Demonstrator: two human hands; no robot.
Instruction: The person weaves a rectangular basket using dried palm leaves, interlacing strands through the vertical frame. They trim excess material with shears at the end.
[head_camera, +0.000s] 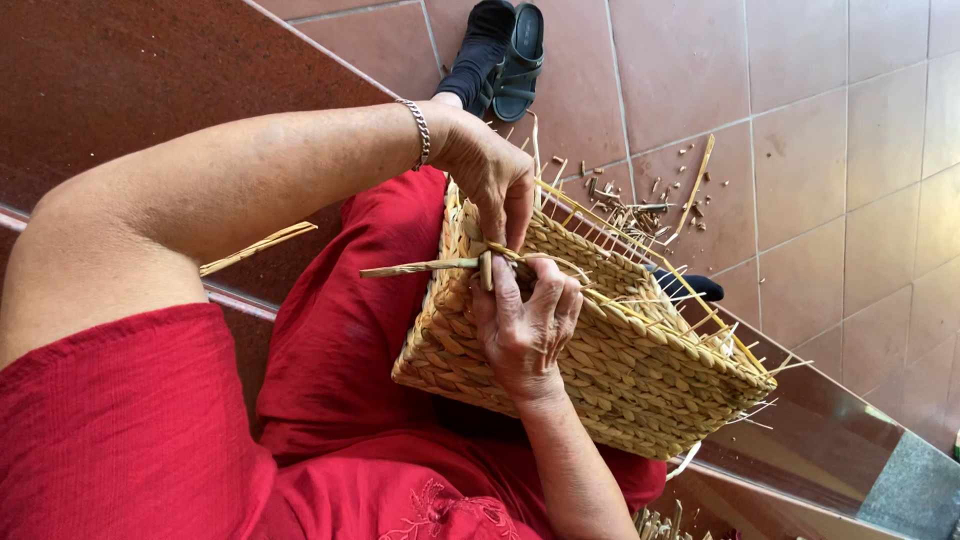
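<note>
Mid-frame, on red-clothed lap: woven straw basket (600, 350). Upper centre: left hand (490, 175), fingers together, pinching rim weave. Just below: right hand (525, 320), fingers clamped on twisted straw strand (420, 267) jutting leftward. Upper right: straw scraps (640, 195) on tiled floor (850, 150).

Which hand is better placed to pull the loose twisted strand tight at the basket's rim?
Probably the right hand: its thumb already pinches the strand where it meets the basket. The left hand rests on the rim above, steadying it.
</note>
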